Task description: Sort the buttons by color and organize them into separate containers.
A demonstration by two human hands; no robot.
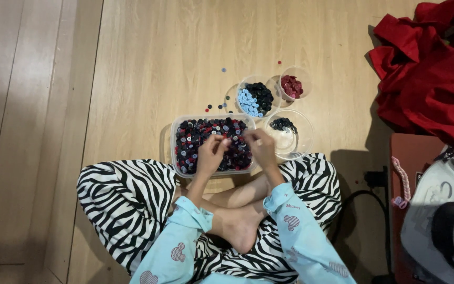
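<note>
A clear rectangular tub (175, 138) full of mixed dark, red and white buttons sits on the wooden floor in front of my crossed legs. My left hand (210, 154) rests over the tub's buttons with fingers curled. My right hand (261, 146) is at the tub's right end, fingers pinched together, but whether it holds a button I cannot tell. Beyond the tub stand a round bowl with light blue and black buttons (255, 99), a small cup of dark red buttons (292, 86) and a clear bowl with a few black buttons (290, 132).
Several loose buttons (217, 107) lie on the floor behind the tub. A heap of red cloth (426, 68) is at the far right. A brown surface (413, 158) with a bag and a pink cord stands at the right; a black cable (361, 200) runs beside it.
</note>
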